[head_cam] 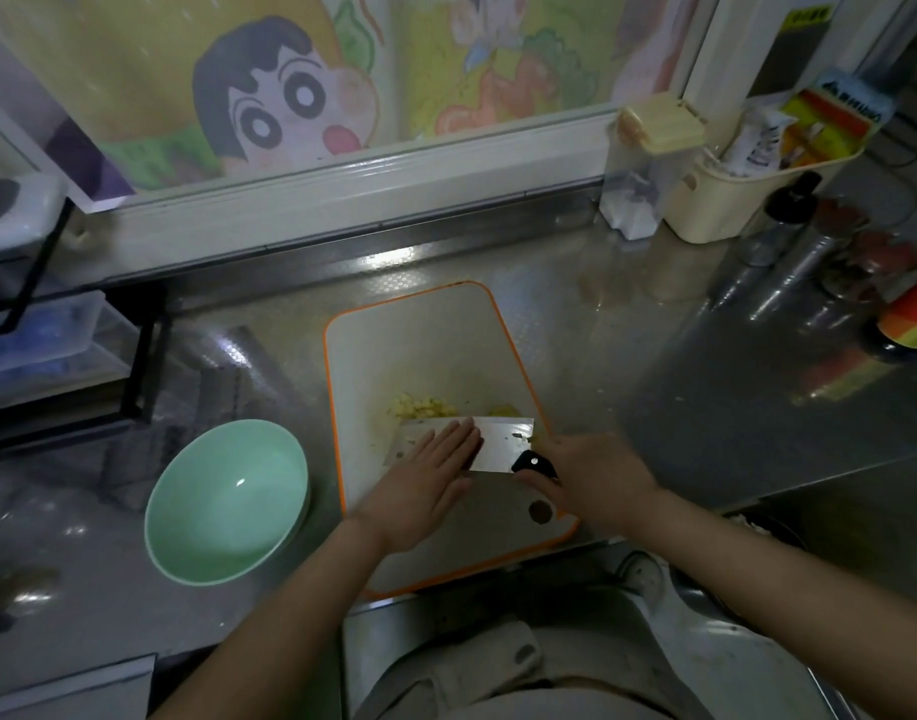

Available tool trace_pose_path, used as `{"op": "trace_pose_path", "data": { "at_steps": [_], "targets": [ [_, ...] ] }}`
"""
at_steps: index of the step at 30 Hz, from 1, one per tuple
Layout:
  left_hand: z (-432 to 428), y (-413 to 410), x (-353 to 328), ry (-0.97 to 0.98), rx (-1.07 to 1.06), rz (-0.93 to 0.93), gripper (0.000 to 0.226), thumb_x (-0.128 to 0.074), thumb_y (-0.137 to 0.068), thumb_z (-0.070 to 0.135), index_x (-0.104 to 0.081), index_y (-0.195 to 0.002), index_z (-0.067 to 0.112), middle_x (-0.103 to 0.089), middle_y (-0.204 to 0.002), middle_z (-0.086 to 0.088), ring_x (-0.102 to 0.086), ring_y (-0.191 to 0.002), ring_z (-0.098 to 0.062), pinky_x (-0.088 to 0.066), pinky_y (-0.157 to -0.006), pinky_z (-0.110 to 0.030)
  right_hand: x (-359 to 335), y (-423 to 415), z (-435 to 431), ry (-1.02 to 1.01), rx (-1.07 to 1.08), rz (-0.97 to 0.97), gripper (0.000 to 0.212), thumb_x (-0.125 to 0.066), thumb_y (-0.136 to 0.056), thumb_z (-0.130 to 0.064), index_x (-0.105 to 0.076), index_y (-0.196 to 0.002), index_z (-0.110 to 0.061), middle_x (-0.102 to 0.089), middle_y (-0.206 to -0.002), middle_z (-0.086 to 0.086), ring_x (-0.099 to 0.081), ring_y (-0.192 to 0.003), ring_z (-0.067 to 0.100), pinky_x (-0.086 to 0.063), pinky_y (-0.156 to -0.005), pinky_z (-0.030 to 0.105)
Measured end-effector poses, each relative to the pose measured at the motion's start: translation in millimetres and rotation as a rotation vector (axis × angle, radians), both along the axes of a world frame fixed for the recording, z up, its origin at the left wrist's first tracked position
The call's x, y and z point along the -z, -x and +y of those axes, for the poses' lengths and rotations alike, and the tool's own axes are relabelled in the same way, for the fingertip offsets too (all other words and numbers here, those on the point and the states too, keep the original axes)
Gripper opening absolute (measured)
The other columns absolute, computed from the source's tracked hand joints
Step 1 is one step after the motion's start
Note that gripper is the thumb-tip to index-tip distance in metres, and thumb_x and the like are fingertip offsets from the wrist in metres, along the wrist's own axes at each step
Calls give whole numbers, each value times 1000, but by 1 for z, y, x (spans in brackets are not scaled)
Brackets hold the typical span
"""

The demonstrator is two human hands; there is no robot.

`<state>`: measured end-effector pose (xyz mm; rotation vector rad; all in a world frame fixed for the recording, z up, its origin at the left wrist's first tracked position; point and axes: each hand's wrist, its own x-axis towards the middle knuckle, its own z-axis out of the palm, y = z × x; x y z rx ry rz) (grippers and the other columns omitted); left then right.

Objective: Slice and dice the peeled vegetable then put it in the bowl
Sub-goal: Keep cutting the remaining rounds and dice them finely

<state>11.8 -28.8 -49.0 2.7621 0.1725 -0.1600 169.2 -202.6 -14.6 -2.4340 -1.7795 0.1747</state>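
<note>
Diced vegetable lies on the board; right hand grips the cleaver, left hand flat on its blade; bowl beside the board is empty.

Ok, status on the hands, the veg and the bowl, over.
Right hand gripping cleaver handle, left hand flat on blade. Diced vegetable piled on cutting board. Green bowl empty, nothing in the way.

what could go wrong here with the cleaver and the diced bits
1. The left hand lies flat on the cleaver blade; a slip toward the edge could cut the fingers.
2. The diced vegetable sits in a loose pile on the cutting board; scooping it may scatter pieces onto the counter.
3. The green bowl stands beside the board, still empty, so bits could drop in the gap during transfer.
</note>
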Motion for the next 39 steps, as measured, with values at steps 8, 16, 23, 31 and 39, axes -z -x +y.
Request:
{"op": "trace_pose_path", "data": {
  "at_steps": [8,16,23,31,39],
  "targets": [
    [26,1,14,123,-330,40,68,-16,-96,52,-10,-147,8,0,-155,-1,1,-142,-9,10,-107,-9,-11,-2,-8,24,61,34,43,-35,-96,-54,-55,-121,-26,-65,-112,-4,-63,-100,18,-43,-74,29],
    [19,-25,-9,114,-592,-353,54,-23,-93,40,-56,-124,10,-54,-123,-12,-49,-113,-28,-32,-98,-35,-8,-11,-17,95,363,37,48,-29,-92,-64,-61,-111,-33,-69,-107,-6,-63,-101,15,-41,-74,28],
    [-1,-47,-11,102,-645,-449,28,-57,-83,12,-57,-111,6,-57,-105,-14,-53,-96,-33,-38,-84,-41,-18,-10,-14,-151,672,574,36,-40,-97,-45,-55,-70,-26,-64,-70,5,-61,-77,25,-31,-62,25],
    [-5,-80,17,48,-103,207,77,-57,-88,26,-9,-148,30,-7,-157,3,-6,-143,-24,-13,-113,-40,-12,-7,-10,-158,715,671,39,-38,-99,-44,-52,-67,-27,-54,-64,-4,-53,-70,15,-25,-52,26],
    [-1,-109,6,-4,-106,286,64,-73,-75,27,-41,-129,15,-39,-123,-13,-42,-113,-31,-34,-88,-34,-4,-5,-8,-171,724,716,40,-39,-98,-45,-67,-87,-19,-70,-92,11,-64,-91,26,-30,-62,23]
  ]
}}
